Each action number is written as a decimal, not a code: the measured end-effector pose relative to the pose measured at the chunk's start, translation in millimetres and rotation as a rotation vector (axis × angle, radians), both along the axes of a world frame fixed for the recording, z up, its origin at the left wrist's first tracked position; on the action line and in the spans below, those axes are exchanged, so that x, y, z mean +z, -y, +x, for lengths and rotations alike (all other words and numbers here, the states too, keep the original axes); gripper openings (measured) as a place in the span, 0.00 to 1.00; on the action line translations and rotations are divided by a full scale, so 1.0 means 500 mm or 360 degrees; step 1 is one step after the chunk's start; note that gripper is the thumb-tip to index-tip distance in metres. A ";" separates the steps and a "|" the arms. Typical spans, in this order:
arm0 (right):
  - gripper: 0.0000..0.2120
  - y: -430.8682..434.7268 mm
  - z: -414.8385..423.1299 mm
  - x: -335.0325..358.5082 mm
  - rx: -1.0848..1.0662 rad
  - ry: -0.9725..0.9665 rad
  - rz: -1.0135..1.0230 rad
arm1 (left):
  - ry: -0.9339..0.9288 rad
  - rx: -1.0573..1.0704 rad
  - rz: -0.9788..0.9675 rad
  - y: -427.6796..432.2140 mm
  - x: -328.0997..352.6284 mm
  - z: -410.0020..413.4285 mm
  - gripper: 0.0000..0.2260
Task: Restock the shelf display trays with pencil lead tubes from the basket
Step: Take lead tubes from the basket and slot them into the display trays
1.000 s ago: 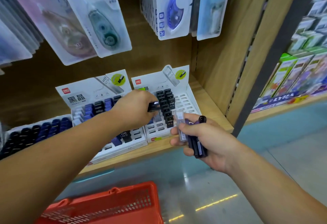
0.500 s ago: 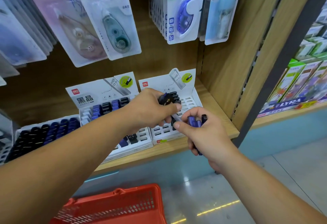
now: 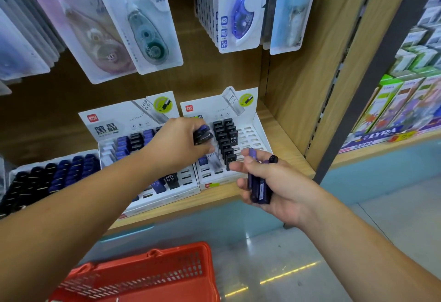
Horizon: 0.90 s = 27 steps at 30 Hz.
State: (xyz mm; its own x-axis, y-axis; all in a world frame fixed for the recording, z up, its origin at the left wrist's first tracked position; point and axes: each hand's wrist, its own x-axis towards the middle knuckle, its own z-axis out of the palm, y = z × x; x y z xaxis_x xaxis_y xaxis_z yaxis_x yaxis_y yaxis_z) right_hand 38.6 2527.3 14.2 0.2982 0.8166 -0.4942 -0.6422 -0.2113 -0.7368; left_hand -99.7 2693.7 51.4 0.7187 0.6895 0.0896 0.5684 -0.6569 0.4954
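Observation:
Two white display trays stand on the wooden shelf: the left tray (image 3: 191, 186) holds blue and black lead tubes, the right tray (image 3: 259, 134) has two columns of black tubes and several bare slots. My left hand (image 3: 176, 144) is over the right tray's left side, fingers closed on a blue-capped lead tube (image 3: 202, 134). In front of the right tray's lower edge, my right hand (image 3: 274, 182) grips a bundle of dark blue lead tubes (image 3: 260, 188). The red basket (image 3: 143, 275) sits on the floor below; its contents are not visible.
A third tray of dark round-capped tubes (image 3: 47, 177) stands at the far left of the shelf. Correction tape packs (image 3: 140, 20) hang above the trays. A wooden side panel (image 3: 310, 75) closes the shelf on the right; beyond it are boxed goods (image 3: 405, 101).
My left hand took a tube from the bundle in my right hand and carried it up over the right tray. My right hand dropped back and lower with the remaining tubes.

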 end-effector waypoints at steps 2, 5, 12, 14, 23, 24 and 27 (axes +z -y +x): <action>0.10 0.003 -0.001 0.004 0.0081 -0.0006 0.0019 | -0.0034 -0.0041 0.0086 0.000 -0.012 -0.001 0.10; 0.12 0.003 -0.001 0.009 0.0113 -0.0007 0.0053 | -0.0024 -0.0070 0.0209 -0.003 -0.024 -0.002 0.10; 0.14 0.003 0.000 0.016 0.0048 -0.0067 0.0073 | -0.0109 -0.0360 0.0547 -0.011 -0.031 0.008 0.06; 0.12 0.004 0.000 0.017 0.0047 -0.0009 0.0082 | -0.0133 -0.0400 0.0511 -0.011 -0.034 0.009 0.05; 0.10 0.012 -0.013 0.017 0.0167 0.0508 0.0011 | -0.0164 -0.0388 0.0469 -0.014 -0.037 0.029 0.04; 0.10 0.011 -0.015 0.016 0.0168 0.0569 -0.0007 | -0.0203 -0.0401 0.0455 -0.011 -0.037 0.033 0.04; 0.07 0.009 -0.009 0.007 0.0116 0.0669 -0.0035 | -0.0324 -0.0388 0.0402 -0.009 -0.033 0.039 0.06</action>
